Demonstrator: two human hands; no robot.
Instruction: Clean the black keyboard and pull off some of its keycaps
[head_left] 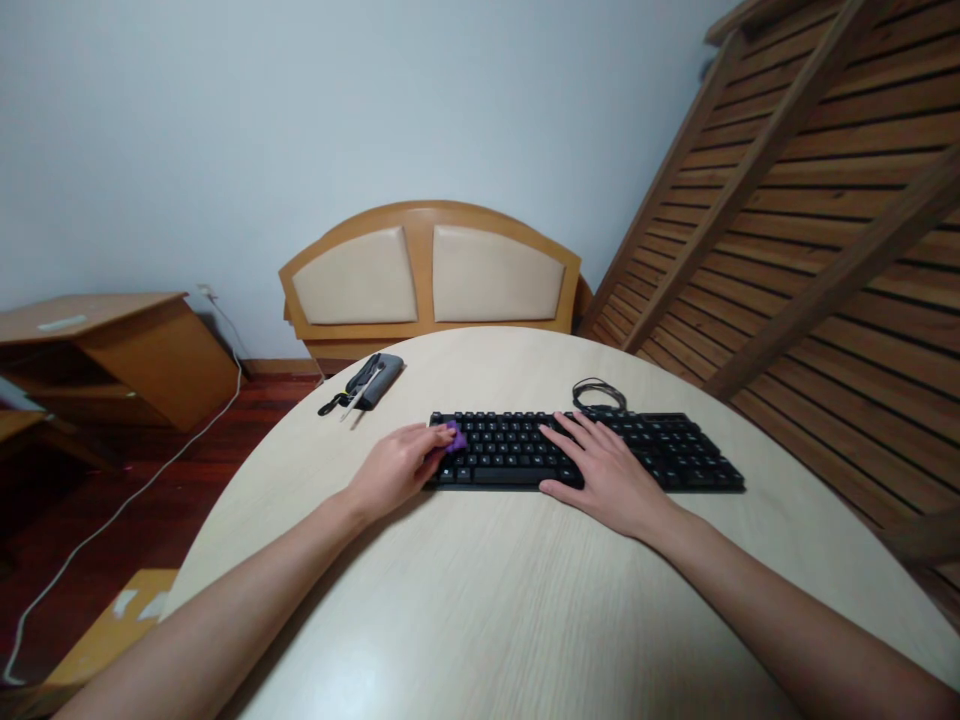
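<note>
A black keyboard (517, 447) lies across the round table, its keys facing up. At its left end, my left hand (401, 465) is closed on a small purple wad (456, 438), which touches the keys; whether it is cloth or something softer I cannot tell. My right hand (607, 470) rests flat with fingers spread over the right-middle part of the keyboard, covering some keys. Behind the keyboard, its coiled black cable (600, 393) sits on the tabletop.
On the pale round table (450, 590), a grey pouch (382, 382) lies at the back left with a dark cord and thin light sticks (360, 395). A wooden headboard (424, 265) stands behind. Wooden slats (810, 260) lean at right; a desk (127, 350) stands left.
</note>
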